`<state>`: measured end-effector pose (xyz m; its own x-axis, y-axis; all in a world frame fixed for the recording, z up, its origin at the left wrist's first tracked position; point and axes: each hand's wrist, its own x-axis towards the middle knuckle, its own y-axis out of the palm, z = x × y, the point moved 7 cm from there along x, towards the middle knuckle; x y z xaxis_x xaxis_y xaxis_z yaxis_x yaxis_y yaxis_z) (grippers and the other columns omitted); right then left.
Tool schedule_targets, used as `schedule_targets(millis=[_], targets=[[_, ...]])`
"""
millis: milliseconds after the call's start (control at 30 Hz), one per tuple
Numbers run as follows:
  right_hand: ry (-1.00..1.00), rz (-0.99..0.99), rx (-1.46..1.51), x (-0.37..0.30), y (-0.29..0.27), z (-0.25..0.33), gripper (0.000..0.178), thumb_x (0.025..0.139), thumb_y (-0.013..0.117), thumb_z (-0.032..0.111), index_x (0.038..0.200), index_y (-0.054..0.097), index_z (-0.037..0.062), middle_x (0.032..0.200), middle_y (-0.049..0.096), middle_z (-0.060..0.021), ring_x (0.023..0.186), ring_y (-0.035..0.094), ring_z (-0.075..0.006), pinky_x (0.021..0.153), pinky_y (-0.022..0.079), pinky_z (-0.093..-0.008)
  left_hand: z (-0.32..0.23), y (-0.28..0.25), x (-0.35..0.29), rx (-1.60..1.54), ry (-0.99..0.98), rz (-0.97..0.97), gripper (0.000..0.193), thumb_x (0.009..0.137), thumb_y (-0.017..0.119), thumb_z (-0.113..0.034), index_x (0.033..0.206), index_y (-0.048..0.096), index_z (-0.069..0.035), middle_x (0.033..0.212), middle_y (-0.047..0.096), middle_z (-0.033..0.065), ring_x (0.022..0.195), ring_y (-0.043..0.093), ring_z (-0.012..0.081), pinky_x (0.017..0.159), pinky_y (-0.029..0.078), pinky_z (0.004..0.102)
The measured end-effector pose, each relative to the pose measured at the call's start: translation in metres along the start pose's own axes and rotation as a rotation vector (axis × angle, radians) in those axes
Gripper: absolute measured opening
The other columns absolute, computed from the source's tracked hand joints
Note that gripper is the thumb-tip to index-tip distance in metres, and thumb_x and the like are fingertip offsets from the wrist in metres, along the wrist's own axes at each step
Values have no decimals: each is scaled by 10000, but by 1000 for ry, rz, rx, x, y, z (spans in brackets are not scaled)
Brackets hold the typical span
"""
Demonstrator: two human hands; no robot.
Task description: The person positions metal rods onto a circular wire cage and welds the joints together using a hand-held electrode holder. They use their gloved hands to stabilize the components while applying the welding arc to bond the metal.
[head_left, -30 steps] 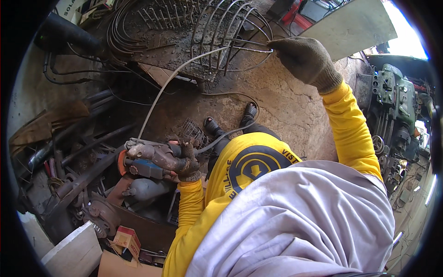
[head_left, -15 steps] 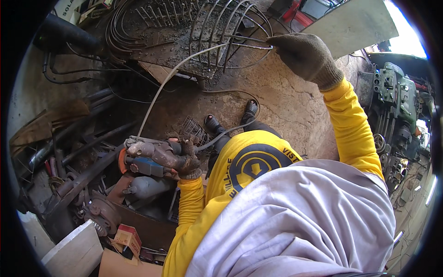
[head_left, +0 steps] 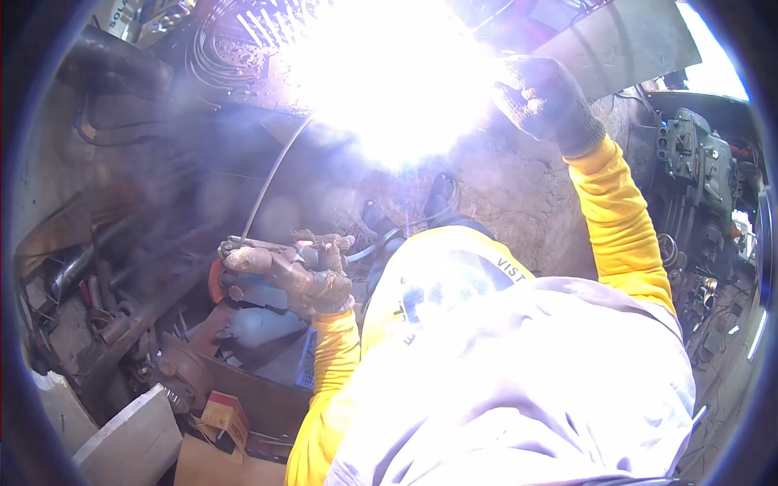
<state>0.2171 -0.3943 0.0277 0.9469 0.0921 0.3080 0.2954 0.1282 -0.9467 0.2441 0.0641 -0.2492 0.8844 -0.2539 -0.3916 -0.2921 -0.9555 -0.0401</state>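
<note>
My left hand (head_left: 296,271), in a worn dirty glove, is closed on a welding electrode holder. A long thin rod (head_left: 271,174) runs from it up and right into a white glare. My right hand (head_left: 543,101), in a dark glove, is raised at the upper right with its fingers closed on the edge of a bent wire frame (head_left: 235,49). The glare hides most of the frame and the rod's tip. Yellow sleeves cover both forearms, and smoke hangs over the left half of the view.
Scrap metal bars and pipes (head_left: 105,292) are piled at the left, with a blue-bodied tool with an orange disc (head_left: 235,287) under my left hand. A white block (head_left: 130,437) and a small cardboard box (head_left: 227,413) lie lower left. A grey machine (head_left: 697,162) stands right, a metal sheet (head_left: 624,40) above.
A bright white arc flash now fills the top centre where the rod meets the wire frame, and smoke has spread. Both hands have stayed in about the same places.
</note>
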Motion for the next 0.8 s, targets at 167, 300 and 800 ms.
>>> schedule_targets(millis=[167,300,800], targets=[[-63,-58,175,15,-5,13,250,892,694,18,1136,746,39,1017,767,-125,819,731,-274,765,595,-334,-54,17,-8,584,283,-95,326,1007,627,-122,1291,527,2,1198,574,114,1134,534,239,1000,448,372],[-36,-40,213,23,-11,17,229,889,709,61,1115,743,49,1001,762,-93,829,720,-256,757,588,-337,-50,7,-19,839,409,-96,503,1064,517,-247,1502,435,-15,1499,467,196,1396,466,329,1202,361,468],[52,80,237,24,-8,14,286,888,693,61,1171,732,65,935,743,-136,803,719,-298,723,577,-360,-105,36,-50,1511,1215,-438,510,1082,470,-348,1525,405,-104,1552,425,171,1445,412,302,1153,389,485]])
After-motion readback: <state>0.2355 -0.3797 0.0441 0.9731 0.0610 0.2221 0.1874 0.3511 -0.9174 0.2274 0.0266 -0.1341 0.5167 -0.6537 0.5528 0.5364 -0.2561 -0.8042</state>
